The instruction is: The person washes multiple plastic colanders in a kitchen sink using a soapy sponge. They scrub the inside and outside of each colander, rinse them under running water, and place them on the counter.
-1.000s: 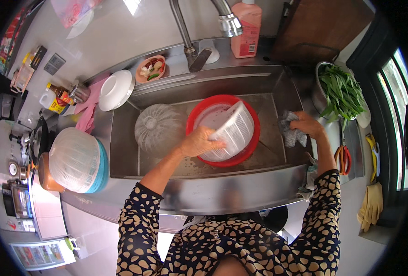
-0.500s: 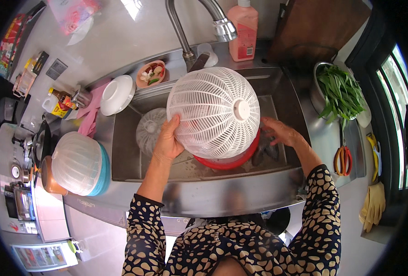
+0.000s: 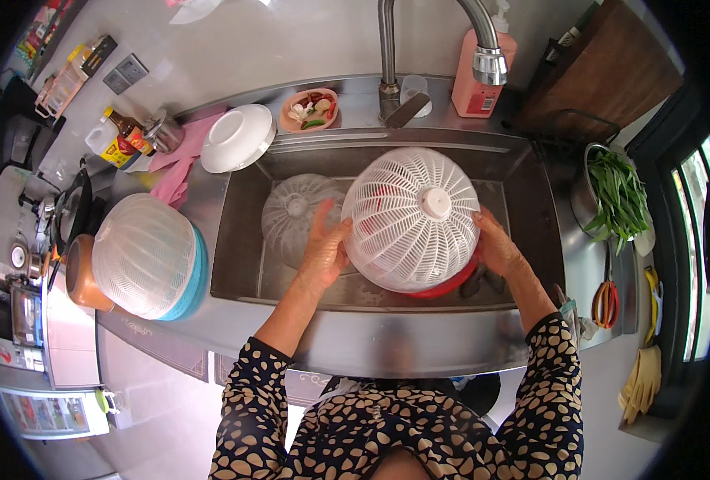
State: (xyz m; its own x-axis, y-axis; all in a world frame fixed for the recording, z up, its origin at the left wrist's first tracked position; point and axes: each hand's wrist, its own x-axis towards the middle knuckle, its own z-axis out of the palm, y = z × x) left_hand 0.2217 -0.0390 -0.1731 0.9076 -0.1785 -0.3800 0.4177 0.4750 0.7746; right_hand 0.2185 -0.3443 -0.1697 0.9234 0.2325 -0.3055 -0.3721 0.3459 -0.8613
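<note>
A white slotted dome-shaped basket (image 3: 411,240) sits upside down over a red basin (image 3: 449,282) in the steel sink (image 3: 387,298). My left hand (image 3: 323,252) is at the basket's left edge, thumb side against it, one finger raised. On the opposite side, my right hand (image 3: 499,246) has its fingers curved against the basket's wall, gripping it between both hands. A translucent slotted lid (image 3: 295,210) lies in the sink left of my left hand. Dark objects by the basin's right side are too shadowed to name. What is under the basket is mostly hidden.
A faucet (image 3: 489,66) arches over the sink's back. Left stand a covered blue basin (image 3: 197,276) and white dishes (image 3: 239,138); a pink bowl of garlic and peppers (image 3: 308,110) sits behind. Right are a pot of green leaves (image 3: 615,192) and orange-handled scissors (image 3: 605,304).
The basket has come down lower over the red basin and turned more upright. My right hand has moved from beside the basket onto its right side; my left hand's grip has loosened.
</note>
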